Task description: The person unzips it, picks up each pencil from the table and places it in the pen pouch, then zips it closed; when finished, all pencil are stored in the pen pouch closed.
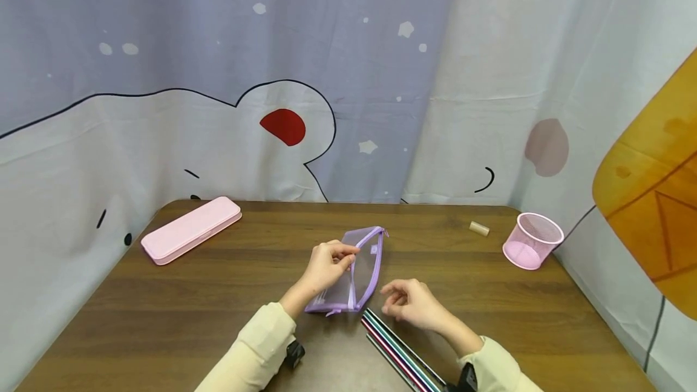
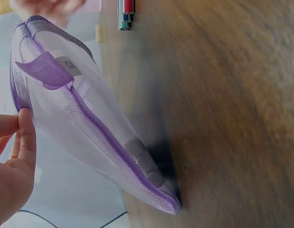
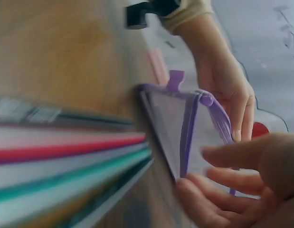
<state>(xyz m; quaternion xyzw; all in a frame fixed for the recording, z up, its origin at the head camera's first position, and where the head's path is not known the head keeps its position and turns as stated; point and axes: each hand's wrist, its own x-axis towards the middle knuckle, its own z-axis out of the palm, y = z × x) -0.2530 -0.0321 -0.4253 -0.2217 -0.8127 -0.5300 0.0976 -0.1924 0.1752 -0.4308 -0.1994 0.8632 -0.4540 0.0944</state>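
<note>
A purple mesh zipper pouch (image 1: 366, 277) stands near the middle of the table, its mouth parted. My left hand (image 1: 328, 268) pinches one upper edge of it between thumb and fingers; in the left wrist view the left fingers (image 2: 26, 137) grip its rim. To the right of the pouch, my right hand (image 1: 416, 306) hovers with loosely bent fingers and nothing in them. Below that hand lies a bundle of long, thin, coloured strips (image 1: 400, 349), perhaps pens; their stripes (image 3: 71, 152) are blurred in the right wrist view.
A pink pencil case (image 1: 192, 230) lies at the back left of the wooden table (image 1: 163, 331). At the back right stands a pink mesh pen cup (image 1: 530, 241), with a small beige cylinder (image 1: 479, 228) to its left. A printed curtain (image 1: 359, 77) hangs behind.
</note>
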